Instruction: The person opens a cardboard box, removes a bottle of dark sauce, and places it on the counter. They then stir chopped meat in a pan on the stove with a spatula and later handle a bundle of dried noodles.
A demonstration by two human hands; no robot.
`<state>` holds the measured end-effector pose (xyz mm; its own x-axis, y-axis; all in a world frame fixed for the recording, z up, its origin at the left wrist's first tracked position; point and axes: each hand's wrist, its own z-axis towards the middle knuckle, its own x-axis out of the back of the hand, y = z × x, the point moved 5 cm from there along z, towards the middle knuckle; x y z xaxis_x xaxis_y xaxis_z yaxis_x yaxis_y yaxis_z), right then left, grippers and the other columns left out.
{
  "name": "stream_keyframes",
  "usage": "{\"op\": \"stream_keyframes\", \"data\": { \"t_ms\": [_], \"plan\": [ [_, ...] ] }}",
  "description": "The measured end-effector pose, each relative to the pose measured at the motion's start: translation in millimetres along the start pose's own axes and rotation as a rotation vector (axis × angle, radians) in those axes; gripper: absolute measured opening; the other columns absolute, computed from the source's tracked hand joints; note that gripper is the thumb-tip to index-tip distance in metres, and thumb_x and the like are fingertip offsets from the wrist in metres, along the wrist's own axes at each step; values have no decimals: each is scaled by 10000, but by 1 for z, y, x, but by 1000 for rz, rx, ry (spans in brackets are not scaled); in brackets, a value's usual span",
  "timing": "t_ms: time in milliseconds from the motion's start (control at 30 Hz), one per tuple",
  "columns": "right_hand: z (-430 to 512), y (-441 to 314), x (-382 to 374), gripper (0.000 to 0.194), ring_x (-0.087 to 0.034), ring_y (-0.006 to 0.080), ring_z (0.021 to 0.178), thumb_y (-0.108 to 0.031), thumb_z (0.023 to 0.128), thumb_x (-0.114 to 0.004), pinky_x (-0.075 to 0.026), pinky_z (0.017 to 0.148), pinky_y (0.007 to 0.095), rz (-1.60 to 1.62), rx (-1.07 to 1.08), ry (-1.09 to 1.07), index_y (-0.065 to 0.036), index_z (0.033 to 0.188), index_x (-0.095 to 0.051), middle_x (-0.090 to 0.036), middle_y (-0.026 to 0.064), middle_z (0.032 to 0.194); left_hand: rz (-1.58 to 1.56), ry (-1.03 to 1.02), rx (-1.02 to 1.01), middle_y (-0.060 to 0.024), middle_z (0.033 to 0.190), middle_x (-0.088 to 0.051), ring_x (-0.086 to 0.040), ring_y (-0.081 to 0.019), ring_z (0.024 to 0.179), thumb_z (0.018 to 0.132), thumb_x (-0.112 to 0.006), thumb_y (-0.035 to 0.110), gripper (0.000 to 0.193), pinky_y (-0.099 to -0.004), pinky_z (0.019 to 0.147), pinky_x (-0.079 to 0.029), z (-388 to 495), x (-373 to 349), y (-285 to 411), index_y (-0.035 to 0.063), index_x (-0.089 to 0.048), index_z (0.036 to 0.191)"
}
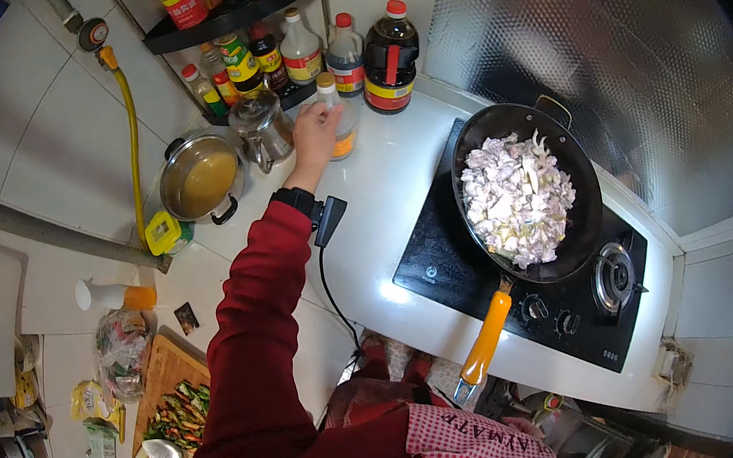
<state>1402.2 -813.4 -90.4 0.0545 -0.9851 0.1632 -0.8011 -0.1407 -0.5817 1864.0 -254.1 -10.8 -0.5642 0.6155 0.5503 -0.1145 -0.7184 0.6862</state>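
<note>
My left hand (316, 132) is at a clear plastic bottle (344, 142) with a tan cap and an orange label, its fingers curled on the bottle's near side. The bottle stands upright on the white countertop. Right of it, a black wok (583, 198) with an orange handle (487, 336) sits on the gas hob (436, 247). Pale chopped meat pieces (517, 201) fill the wok's middle. Only a small part of my right hand (525, 429) shows low by the checked apron; its fingers are hidden.
A glass pitcher (260, 121) and a steel pot of brownish liquid (211, 180) stand left of the bottle. Behind are a large soy sauce bottle (390, 57) and a black corner shelf (226, 27). A black cable (325, 277) crosses the counter. Cut vegetables and a white spoon (161, 454) lie on a cutting board (160, 367).
</note>
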Motion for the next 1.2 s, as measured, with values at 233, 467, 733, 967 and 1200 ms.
{"op": "stream_keyframes", "data": {
  "t_ms": [233,467,733,967,1200],
  "plan": [
    [-4,8,0,299,-668,195,836,-202,982,-535,-577,743,373,-27,-39,24,26,1169,-583,-679,123,946,-269,-11,237,-48,829,-566,-592,-107,629,867,-692,175,211,-246,543,-514,24,2,-25,-33,-664,887],
    [-1,6,3,324,-667,202,823,-223,982,-536,-572,732,368,-65,-41,22,29,1181,-576,-680,129,946,-120,190,-72,-80,839,-625,-602,-132,748,856,-696,177,288,-259,523,-491,-6,-4,-11,-9,-634,1067],
    [18,60,26,439,-625,284,985,-349,988,-464,-570,685,380,-100,-70,-133,-84,1336,-428,-531,156,1219,-135,-190,453,-179,912,-685,-665,-285,889,835,-657,138,268,-364,752,-522,8,-135,-60,22,-654,1077],
    [10,44,19,536,-596,341,1108,-437,990,-411,-583,655,407,-87,-212,-16,-156,1439,-324,-426,175,1385,192,-161,323,-195,1040,-672,-634,-357,1001,846,-631,165,282,-426,871,-500,36,-167,-95,54,-637,1105],
    [5,10,-2,473,-611,308,1056,-388,990,-435,-570,688,395,-54,-261,48,-118,1376,-392,-491,163,1290,309,-188,252,-225,948,-670,-641,-392,937,835,-629,157,225,-472,791,-513,48,-183,-102,45,-607,1029]
  ]
}}
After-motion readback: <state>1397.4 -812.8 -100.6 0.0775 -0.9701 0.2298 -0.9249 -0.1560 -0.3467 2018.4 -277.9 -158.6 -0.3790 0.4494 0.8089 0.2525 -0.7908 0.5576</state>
